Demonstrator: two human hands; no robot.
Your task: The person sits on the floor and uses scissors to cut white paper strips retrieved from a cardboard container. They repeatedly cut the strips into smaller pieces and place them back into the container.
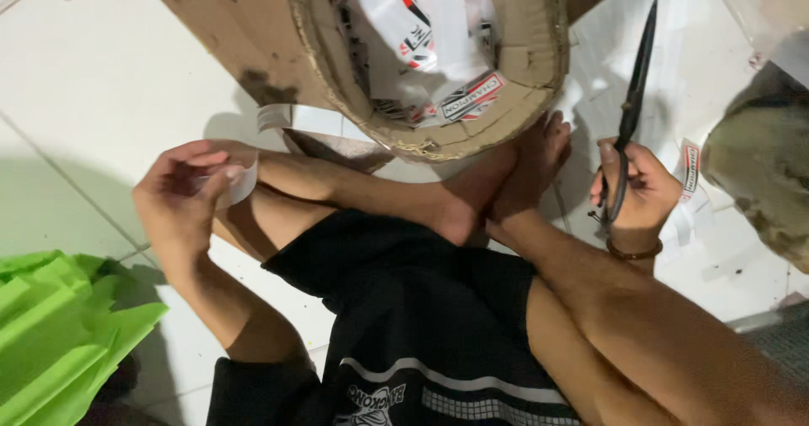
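Note:
My left hand [181,194] pinches a strip of white paper [243,182] between thumb and fingers, just above my crossed left leg. My right hand [634,192] grips the handles of long black scissors [634,97], whose closed blades point up and away over white sheets on the floor. A small printed red-and-white label [690,169] lies just right of that hand. Between my feet stands a worn cardboard box [539,64] holding several cut printed labels [421,30].
I sit cross-legged in black shorts [421,308] on a white tiled floor [93,97]. Bright green plastic or paper [59,325] lies at the lower left. A grey-green bundle [763,182] sits at the right edge. White sheets [699,64] cover the floor at the upper right.

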